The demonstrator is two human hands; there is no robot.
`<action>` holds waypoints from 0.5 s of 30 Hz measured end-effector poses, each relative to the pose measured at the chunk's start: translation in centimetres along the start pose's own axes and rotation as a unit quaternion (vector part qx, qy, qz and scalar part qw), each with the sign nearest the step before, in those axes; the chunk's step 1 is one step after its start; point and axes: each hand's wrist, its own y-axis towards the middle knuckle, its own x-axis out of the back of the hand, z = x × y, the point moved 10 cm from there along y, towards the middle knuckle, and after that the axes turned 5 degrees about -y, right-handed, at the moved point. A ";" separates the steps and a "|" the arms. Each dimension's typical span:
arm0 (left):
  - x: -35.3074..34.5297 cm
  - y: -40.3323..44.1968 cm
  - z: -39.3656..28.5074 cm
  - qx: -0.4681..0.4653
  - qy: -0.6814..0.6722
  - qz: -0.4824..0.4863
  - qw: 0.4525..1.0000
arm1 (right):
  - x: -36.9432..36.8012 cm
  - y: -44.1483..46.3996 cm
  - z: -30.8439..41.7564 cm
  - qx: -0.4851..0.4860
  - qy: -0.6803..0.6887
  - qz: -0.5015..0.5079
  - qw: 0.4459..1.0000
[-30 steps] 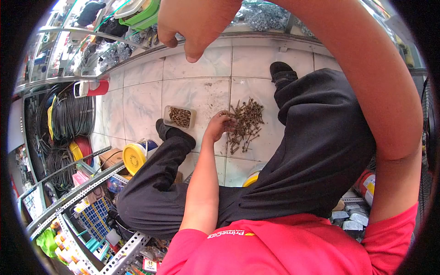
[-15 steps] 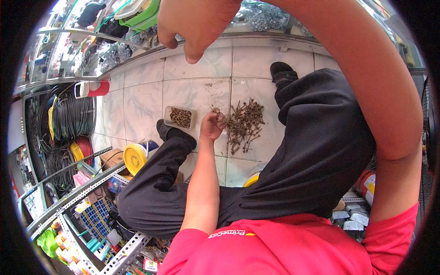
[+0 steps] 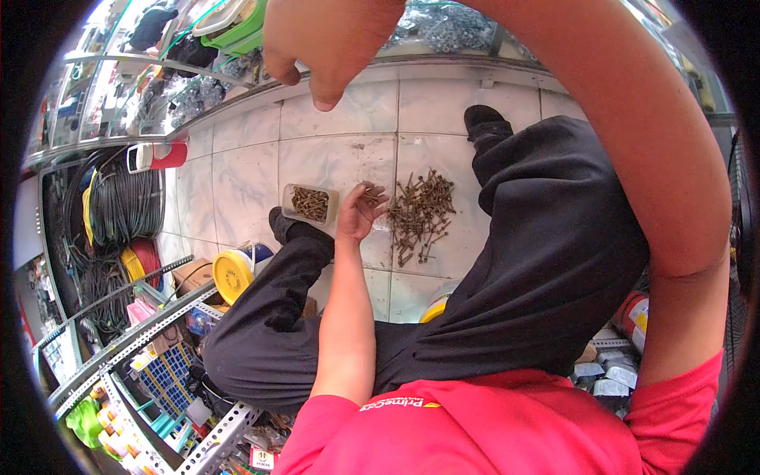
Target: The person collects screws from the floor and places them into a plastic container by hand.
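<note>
A pile of long, rusty brown screws lies on the tiled floor between my legs. Left of it stands a small clear plastic container with more such screws inside. My left hand is between the two, palm up, its fingers curled around what look like a few screws; their number is unclear. High in the view and close to the camera hangs my right hand, its thumb and a finger loosely apart. Nothing shows between them, and its upper part is cut off by the frame edge.
Glass shelving with bagged hardware lines the far side. Coils of black cable and a red-and-white jug are at left. A yellow-lidded bucket stands beside my left leg, near a perforated metal rack.
My left hand has shifted slightly left, away from the pile and closer to the container, with its fingers a little more extended. My right hand has drifted slightly left in the view.
</note>
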 end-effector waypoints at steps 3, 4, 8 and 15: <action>2.4 0.7 -0.6 0.006 0.276 -0.129 0.953 | -0.1 0.2 -0.1 0.024 0.004 0.001 1.000; 2.2 0.7 -0.7 0.021 0.408 -0.164 0.898 | -0.2 0.5 -0.4 0.048 0.008 0.006 0.999; 0.8 1.2 -0.5 -0.124 0.716 -0.144 0.672 | 0.0 0.2 -0.1 0.005 -0.003 -0.001 1.000; 2.0 2.1 4.1 -0.074 0.753 -0.097 0.646 | 0.0 -0.3 -0.3 -0.018 -0.001 0.008 1.000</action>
